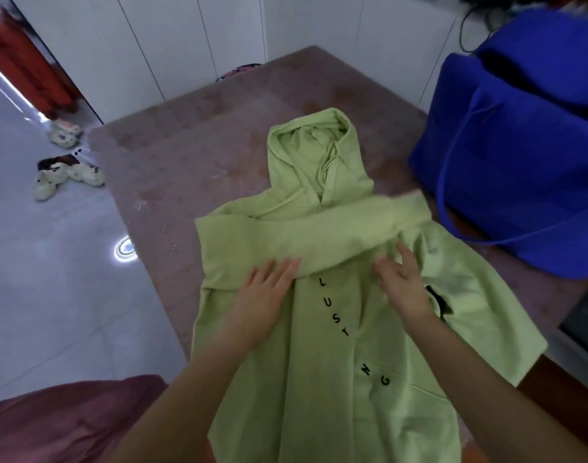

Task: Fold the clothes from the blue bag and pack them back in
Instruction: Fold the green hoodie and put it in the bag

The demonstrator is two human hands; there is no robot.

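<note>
Pressing a sleeve (302, 235) flat across the chest of a light green hoodie (322, 372) with both hands.

The hoodie lies face up on a mauve cover (192, 138), hood toward the far side and hem toward the near edge, black letters running diagonally down its front. One sleeve lies crosswise over the chest, from the right shoulder to the left side. The left hand (262, 295) rests flat on the near edge of that sleeve, fingers straight and close together. The right hand (402, 289) touches the fabric just beside it, fingers spread and loosely bent, pinching nothing. The blue bag (519, 145) stands on the far right, close to the hoodie's right shoulder. Pale slippers (69, 175) lie on the shiny floor at left.
</note>
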